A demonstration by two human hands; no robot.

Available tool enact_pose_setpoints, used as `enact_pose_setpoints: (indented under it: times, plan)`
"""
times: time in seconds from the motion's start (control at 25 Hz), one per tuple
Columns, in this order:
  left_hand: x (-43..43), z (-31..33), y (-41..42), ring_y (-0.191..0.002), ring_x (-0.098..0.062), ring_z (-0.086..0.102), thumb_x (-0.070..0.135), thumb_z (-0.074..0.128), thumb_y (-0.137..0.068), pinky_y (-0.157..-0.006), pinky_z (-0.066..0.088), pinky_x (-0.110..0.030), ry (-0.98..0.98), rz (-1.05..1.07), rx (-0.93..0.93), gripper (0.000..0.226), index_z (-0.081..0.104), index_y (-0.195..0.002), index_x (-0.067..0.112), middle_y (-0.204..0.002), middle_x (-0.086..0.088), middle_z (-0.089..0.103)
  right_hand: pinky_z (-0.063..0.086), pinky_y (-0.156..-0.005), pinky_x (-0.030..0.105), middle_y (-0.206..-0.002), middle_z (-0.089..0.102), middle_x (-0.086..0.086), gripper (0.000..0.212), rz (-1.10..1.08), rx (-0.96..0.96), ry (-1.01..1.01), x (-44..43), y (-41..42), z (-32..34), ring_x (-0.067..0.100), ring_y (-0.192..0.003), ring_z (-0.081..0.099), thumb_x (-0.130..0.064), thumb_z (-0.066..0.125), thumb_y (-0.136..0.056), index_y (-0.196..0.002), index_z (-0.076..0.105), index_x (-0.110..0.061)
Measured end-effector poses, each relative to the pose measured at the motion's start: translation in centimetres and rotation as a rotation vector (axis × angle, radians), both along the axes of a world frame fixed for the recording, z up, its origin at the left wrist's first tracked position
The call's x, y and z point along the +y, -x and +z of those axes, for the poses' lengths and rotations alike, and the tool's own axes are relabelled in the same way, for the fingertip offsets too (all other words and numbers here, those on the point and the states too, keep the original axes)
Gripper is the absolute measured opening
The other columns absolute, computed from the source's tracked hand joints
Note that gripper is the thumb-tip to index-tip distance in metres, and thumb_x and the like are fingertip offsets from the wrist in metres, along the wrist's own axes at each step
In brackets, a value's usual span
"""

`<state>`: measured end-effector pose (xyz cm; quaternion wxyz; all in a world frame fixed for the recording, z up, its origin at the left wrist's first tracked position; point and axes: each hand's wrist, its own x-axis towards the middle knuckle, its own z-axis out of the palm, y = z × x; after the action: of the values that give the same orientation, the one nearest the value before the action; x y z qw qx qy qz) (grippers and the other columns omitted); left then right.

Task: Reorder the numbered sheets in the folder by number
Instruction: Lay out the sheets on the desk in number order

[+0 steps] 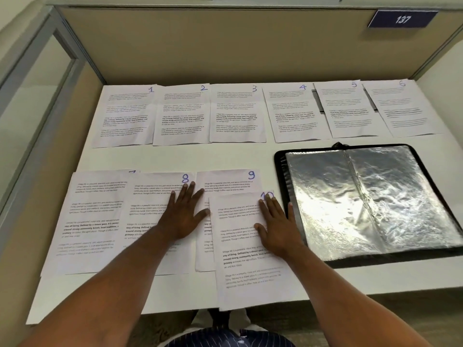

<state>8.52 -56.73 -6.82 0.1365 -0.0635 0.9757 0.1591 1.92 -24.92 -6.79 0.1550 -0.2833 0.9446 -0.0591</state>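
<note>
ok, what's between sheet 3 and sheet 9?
Nothing: in the head view only a bare strip of white table separates sheet 3 from sheet 9.

White desk [175, 156] bears 10 numbered sheets [236, 113] and open folder [363, 201].

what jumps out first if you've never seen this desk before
The left hand lies flat on sheet 8 and the right hand on sheet 10, near the front edge. To their right lies an open black folder with shiny sleeves. Sheets 1 to 6 line the back.
</note>
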Motion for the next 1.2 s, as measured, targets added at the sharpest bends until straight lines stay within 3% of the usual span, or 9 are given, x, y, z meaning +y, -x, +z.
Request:
enact_pose_setpoints:
  times: [0.24, 0.68, 0.84, 0.96, 1.2]
  plan:
    - [0.0, -0.5, -0.2, -0.154, -0.016, -0.019, 0.075, 0.003, -0.086, -0.124, -0.009, -0.047, 0.05, -0.02, -0.005, 0.088, 0.002, -0.162, 0.029, -0.168, 0.001, -0.015, -0.015, -0.124, 0.048, -0.172, -0.002, 0.002, 0.078, -0.021, 0.049, 0.04, 1.7, -2.2, 0.1, 0.015, -0.158, -0.008, -0.056, 0.027, -0.1, -0.165, 0.008, -0.017]
    - [1.7, -1.0, -1.1, -0.155, -0.019, -0.011, 0.066, 0.01, -0.094, -0.125, -0.005, -0.048, 0.078, 0.016, 0.105, 0.082, 0.007, -0.163, 0.022, -0.169, -0.001, -0.009, -0.013, -0.125, 0.049, -0.171, -0.002, 0.004, 0.077, -0.069, 0.055, 0.055, 2.8, -4.4, -0.1, 0.019, -0.159, -0.003, -0.047, 0.027, -0.099, -0.164, 0.008, -0.012]
    - [3.6, -1.4, -3.0, -0.156, -0.02, -0.004, 0.066, 0.016, -0.097, -0.125, 0.005, -0.054, 0.102, -0.003, 0.168, 0.079, 0.012, -0.162, 0.022, -0.169, -0.001, -0.002, -0.009, -0.126, 0.051, -0.171, -0.01, 0.002, 0.079, -0.016, 0.04, 0.049, 2.6, -4.7, -0.4, 0.014, -0.157, -0.013, -0.06, 0.021, -0.104, -0.164, -0.001, -0.014]
    - [4.4, -1.3, -4.8, -0.156, -0.02, -0.004, 0.068, 0.018, -0.097, -0.125, 0.001, -0.054, 0.103, 0.118, 0.158, 0.079, 0.011, -0.162, 0.023, -0.169, -0.002, -0.001, -0.007, -0.126, 0.052, -0.17, -0.017, 0.001, 0.083, 0.043, 0.016, 0.034, 1.7, -4.9, -0.6, 0.013, -0.156, -0.02, -0.069, 0.015, -0.103, -0.163, -0.01, -0.016]
    - [3.7, -1.2, -7.4, -0.154, -0.023, -0.019, 0.082, -0.01, -0.083, -0.123, -0.011, -0.054, 0.11, 0.231, 0.026, 0.093, -0.007, -0.161, 0.032, -0.168, -0.002, -0.017, -0.013, -0.125, 0.048, -0.169, -0.023, -0.001, 0.085, 0.078, 0.004, 0.042, 0.6, -5.0, -1.3, 0.012, -0.153, -0.027, -0.072, 0.007, -0.1, -0.161, -0.017, -0.019]
